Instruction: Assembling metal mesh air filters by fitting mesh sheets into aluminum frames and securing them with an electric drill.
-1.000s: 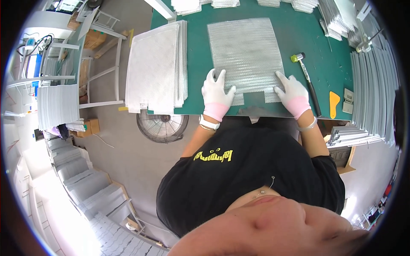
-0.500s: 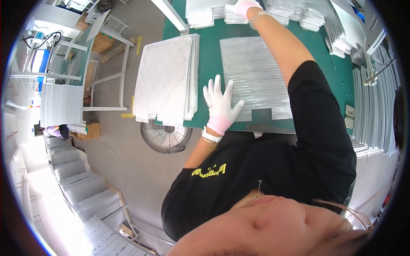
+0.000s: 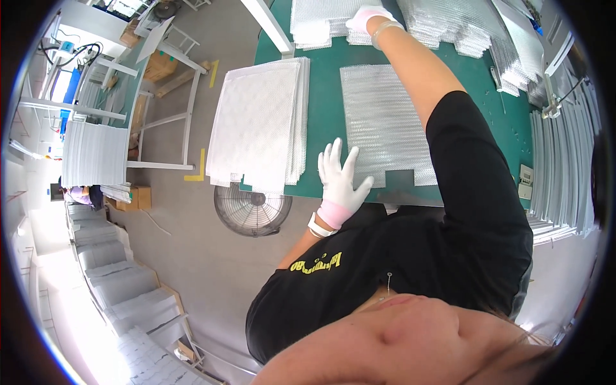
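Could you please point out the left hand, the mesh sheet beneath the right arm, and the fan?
Left hand (image 3: 340, 187): head view, back of the hand.
Mesh sheet (image 3: 385, 128): head view, near its middle.
Fan (image 3: 252, 216): head view, wire grille.

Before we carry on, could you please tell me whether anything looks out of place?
The left stack of mesh sheets looks askew: its edges fan unevenly, and it overhangs the left edge of the green table.

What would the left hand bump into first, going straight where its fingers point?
Likely the leftmost far pile, across the green table. How high the left hand is looks unclear, so it might brush the near sheet first.
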The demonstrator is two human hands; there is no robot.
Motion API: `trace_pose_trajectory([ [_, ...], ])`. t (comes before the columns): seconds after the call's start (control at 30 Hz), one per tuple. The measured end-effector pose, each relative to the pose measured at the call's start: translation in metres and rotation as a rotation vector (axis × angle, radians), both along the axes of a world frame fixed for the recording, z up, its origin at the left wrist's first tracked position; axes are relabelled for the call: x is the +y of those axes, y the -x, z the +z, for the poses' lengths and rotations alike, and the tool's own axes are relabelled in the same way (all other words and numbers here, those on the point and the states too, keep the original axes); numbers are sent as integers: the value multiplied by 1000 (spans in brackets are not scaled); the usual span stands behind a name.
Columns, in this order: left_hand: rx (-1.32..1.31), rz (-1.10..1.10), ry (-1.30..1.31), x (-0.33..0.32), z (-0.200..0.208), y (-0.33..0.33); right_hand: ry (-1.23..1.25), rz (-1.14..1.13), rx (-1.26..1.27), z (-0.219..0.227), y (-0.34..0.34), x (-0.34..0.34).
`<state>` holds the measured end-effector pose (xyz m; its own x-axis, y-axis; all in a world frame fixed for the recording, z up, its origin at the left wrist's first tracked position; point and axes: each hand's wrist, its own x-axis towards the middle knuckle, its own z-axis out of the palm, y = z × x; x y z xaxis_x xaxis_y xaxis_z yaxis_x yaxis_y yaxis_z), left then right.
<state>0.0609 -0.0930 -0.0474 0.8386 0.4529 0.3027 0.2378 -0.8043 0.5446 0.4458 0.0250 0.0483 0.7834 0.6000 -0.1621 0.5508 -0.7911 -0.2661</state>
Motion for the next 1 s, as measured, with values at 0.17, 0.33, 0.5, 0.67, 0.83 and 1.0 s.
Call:
trace_pose_trajectory([
  [0.17,-10,34,27,0,-4,14,-742,79,-115,36,18,-30],
  [0.33,-6,-16,31,-2,-6,11,-445,-43,-142,11,-10,-25],
  [0.5,-2,60,15,-1,-8,23,-620,-185,-180,34,12,4],
  [0.67,-36,-63,96,-8,-4,9,-859,-117,86,-25,-123,-4],
  [0.83,-55,-25,145,-8,-7,19,-1402,562,1120,-16,-71,-39],
  [1.0,-199,-56,269,2,-4,18,-1689,308,1128,34,9,-103],
])
